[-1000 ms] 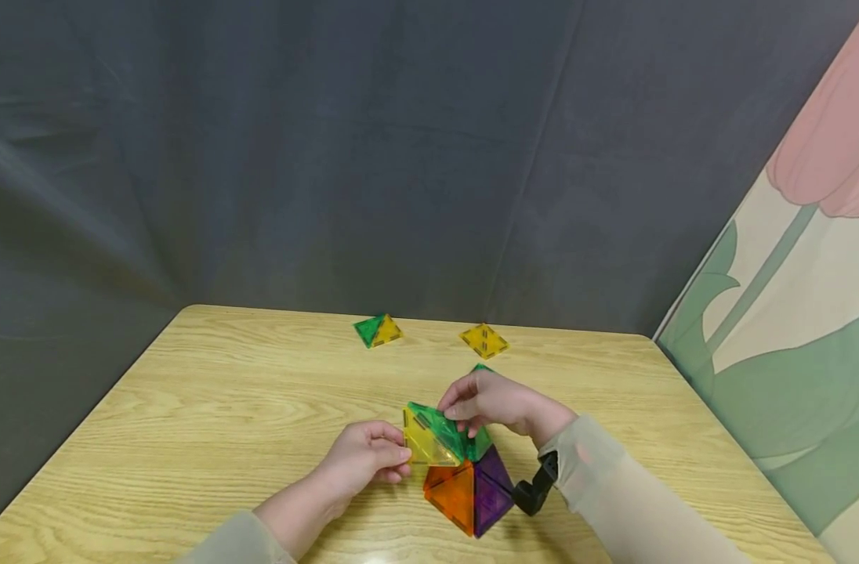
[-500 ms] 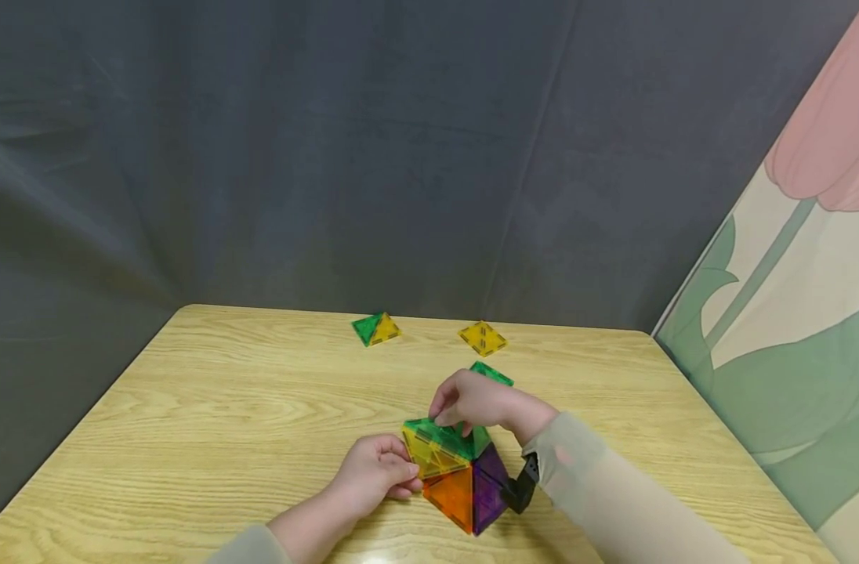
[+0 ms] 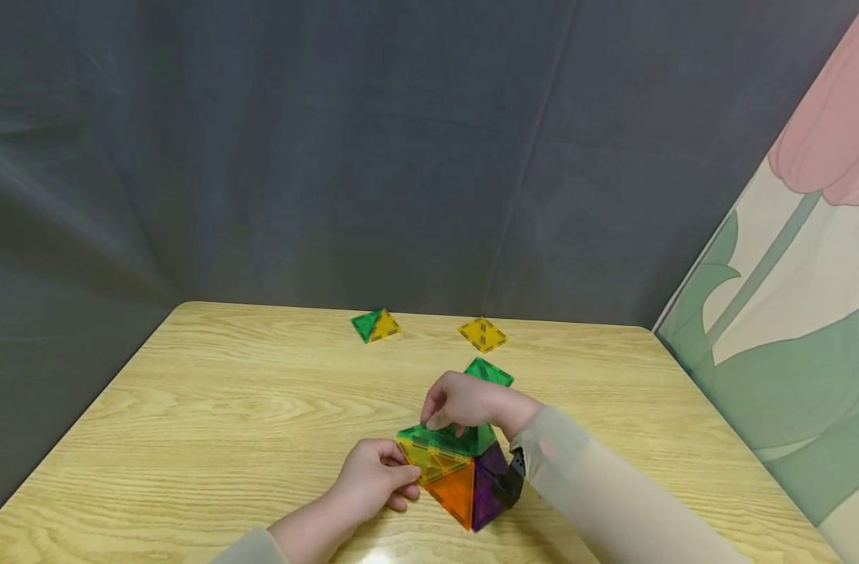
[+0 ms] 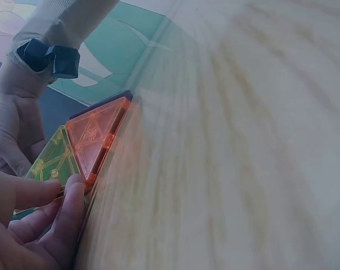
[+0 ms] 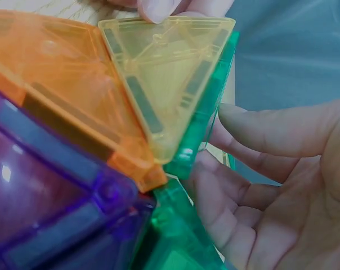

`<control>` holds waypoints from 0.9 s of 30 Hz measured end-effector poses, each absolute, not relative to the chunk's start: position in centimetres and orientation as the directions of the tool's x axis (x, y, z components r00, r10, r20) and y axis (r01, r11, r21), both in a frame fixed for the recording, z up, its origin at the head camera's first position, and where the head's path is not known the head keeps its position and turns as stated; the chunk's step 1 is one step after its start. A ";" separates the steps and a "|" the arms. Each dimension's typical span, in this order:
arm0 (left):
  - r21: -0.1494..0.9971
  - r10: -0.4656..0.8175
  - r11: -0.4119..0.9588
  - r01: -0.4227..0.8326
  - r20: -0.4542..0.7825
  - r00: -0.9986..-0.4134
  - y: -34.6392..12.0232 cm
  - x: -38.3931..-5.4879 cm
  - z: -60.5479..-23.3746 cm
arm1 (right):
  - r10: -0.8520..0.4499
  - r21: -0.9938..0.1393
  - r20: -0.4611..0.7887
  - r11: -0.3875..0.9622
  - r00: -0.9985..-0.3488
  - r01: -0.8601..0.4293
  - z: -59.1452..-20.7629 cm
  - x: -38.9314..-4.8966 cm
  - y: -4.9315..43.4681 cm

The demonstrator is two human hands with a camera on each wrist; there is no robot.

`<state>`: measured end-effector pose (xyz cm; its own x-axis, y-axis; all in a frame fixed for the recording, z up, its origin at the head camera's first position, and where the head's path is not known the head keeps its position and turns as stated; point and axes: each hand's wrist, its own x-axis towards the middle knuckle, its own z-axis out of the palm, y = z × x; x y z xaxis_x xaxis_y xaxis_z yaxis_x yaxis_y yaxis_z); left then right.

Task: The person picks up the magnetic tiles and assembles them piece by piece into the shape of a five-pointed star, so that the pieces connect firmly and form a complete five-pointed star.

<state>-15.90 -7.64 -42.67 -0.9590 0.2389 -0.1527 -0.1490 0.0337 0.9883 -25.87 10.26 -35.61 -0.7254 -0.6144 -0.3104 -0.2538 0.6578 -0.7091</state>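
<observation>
In the head view, translucent triangular magnetic tiles form a raised cluster near the table's front. My left hand (image 3: 373,479) pinches the outer left corner of the yellow tile (image 5: 164,73) between thumb and fingers. The yellow tile lies edge to edge with an orange tile (image 3: 454,493). My right hand (image 3: 465,401) reaches over from the back and pinches the green tile (image 5: 213,93) joined to the yellow one, thumb on one side and fingers on the other. A purple tile (image 3: 487,486) and a second green tile (image 5: 178,236) complete the visible sides; my right hand partly covers the greens.
Behind my right hand lies a flat green piece (image 3: 489,371). Farther back are a green-and-yellow pair (image 3: 376,326) and a yellow pair (image 3: 483,334). The wooden table (image 3: 246,392) ends at a dark curtain (image 3: 373,157); a flower-print cloth (image 3: 810,352) hangs at right.
Both hands have lowered the joined yellow and green tiles onto the cluster, and the yellow edge now meets the orange tile. My right hand has shifted slightly left, uncovering more of the flat green piece.
</observation>
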 end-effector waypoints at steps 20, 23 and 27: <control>0.952 0.192 0.033 -0.305 -0.305 -0.933 -7.7 -18.2 -41.1 | -0.584 -0.638 -0.370 0.725 -0.723 -0.259 -35.6 -26.9 9.7; 0.950 0.190 0.039 -0.311 -0.313 -0.931 -7.6 -18.2 -41.3 | -0.575 -0.665 -0.328 0.704 -0.749 -0.249 -35.2 -27.3 10.4; 0.948 0.180 0.048 -0.314 -0.317 -0.931 -7.4 -18.1 -41.5 | -0.523 -0.710 -0.250 0.671 -0.815 -0.213 -34.4 -28.2 12.4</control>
